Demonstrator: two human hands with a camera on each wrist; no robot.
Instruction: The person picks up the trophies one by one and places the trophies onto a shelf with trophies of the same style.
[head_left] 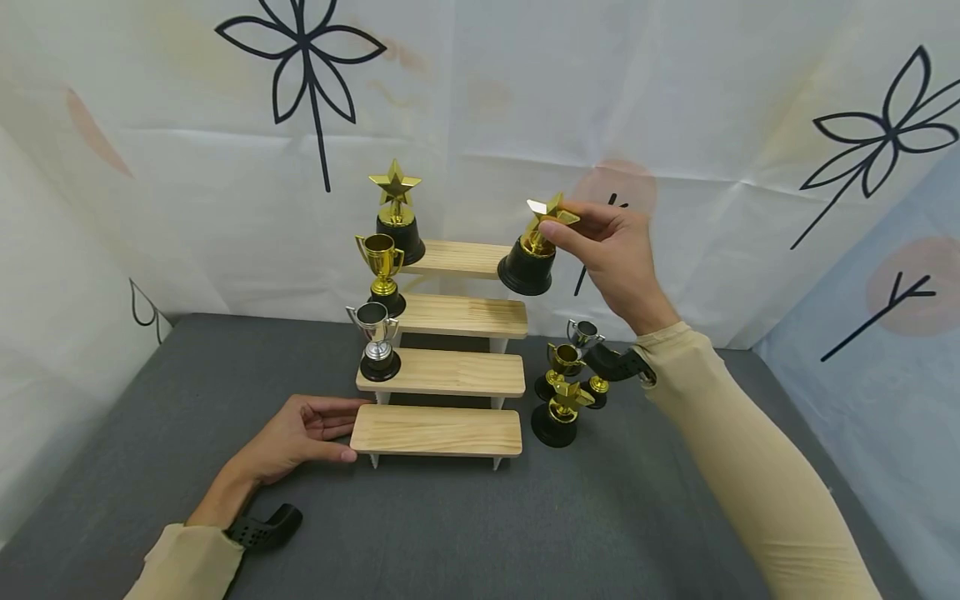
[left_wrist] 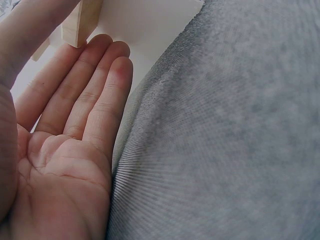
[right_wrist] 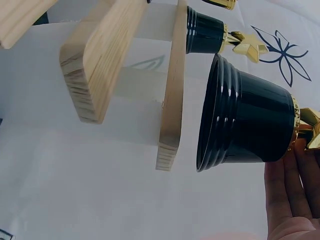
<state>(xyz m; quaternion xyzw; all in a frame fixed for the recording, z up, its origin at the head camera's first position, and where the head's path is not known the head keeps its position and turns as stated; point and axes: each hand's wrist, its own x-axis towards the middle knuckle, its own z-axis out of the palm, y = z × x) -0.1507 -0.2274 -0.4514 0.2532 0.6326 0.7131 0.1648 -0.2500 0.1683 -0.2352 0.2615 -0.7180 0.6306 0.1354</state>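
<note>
One right hand (head_left: 617, 254) pinches a star trophy (head_left: 529, 260), best levelled before lowering; left hand (head_left: 303, 433), fingers (left_wrist: 107, 100) straight, should steady the lowest shelf (head_left: 437, 431).

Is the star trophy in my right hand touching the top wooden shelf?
Apart. The right wrist view shows it: a strip of white backdrop separates the black-based star trophy from the top wooden shelf.

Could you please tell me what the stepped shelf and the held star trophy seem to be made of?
The stepped shelf has boards like smooth, pale wood, showing streaky grain. The held star trophy is probably plastic: shiny, metallic-looking gold star, glossy black base with ridges; metal remains possible.
</note>
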